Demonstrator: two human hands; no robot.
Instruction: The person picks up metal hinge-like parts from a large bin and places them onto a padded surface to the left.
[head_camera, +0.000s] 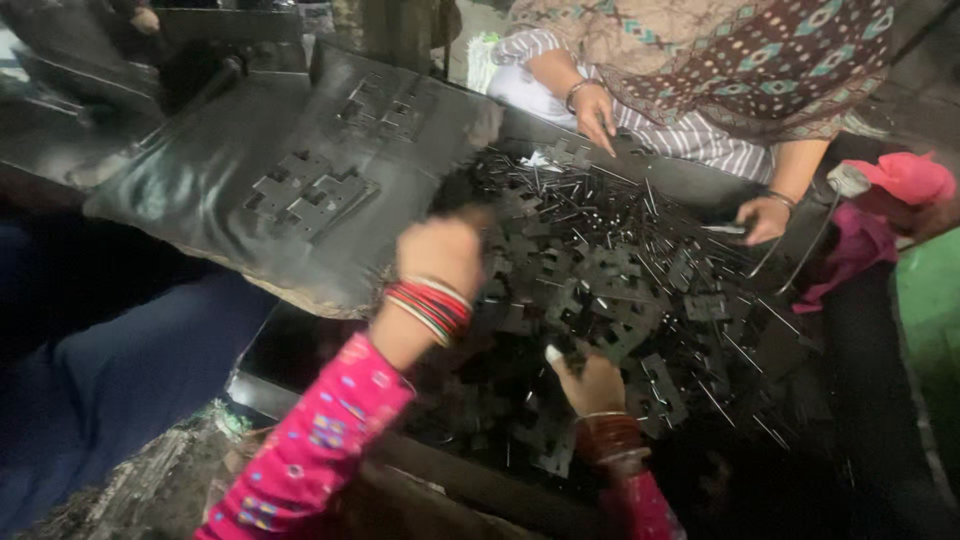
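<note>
A heap of dark flat metal pieces (600, 270), notched plates mixed with thin rods, fills a shallow black tray (300, 350). My left hand (440, 252), with red and white bangles on a pink-sleeved wrist, hovers blurred at the heap's left edge. Its fingers are curled, and what they hold is hidden. My right hand (590, 382), also bangled, rests low in the heap. Its thumb is raised and its fingers close around a notched plate (610, 340).
A black padded sheet (200, 190) at the left carries a few laid-out plates (305, 195). Across the tray, another person in patterned cloth has one hand (595, 110) on the heap and the other hand (765, 218) holding a rod. Pink cloth (900, 180) lies at the right.
</note>
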